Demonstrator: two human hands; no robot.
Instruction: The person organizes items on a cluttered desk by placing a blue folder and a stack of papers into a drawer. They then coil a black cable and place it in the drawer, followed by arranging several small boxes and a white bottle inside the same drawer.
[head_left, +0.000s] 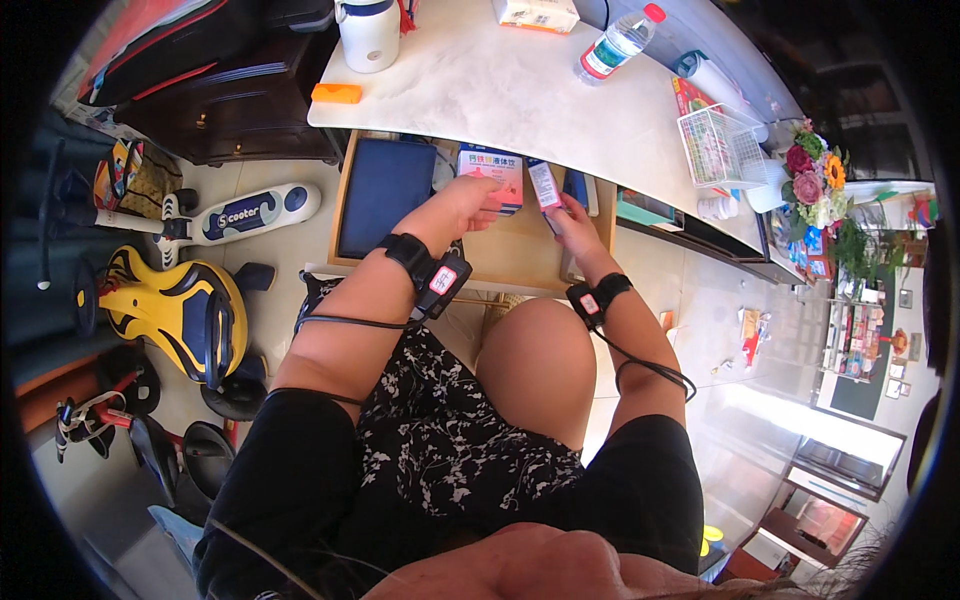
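A pale wooden drawer (517, 256) is pulled out from under a white marble-look tabletop (480, 71). Inside it lies a pink and white carton (491, 163) that bears writing. My left hand (474, 206) is over the carton's near edge with the fingers bent; whether it grips the carton is hard to make out. Between the thumb and fingers of my right hand (577, 229) is a slim pink and white box (543, 185), tilted, just right of the carton. A large flat dark blue case (386, 195) fills the drawer's left side.
On the tabletop are a white jug (369, 37), an orange case (337, 93), a water bottle (619, 43) and a white wire basket (721, 146). To the left on the floor stand a scooter (247, 214) and a yellow ride-on toy (180, 315). My knee (536, 367) is close below the drawer.
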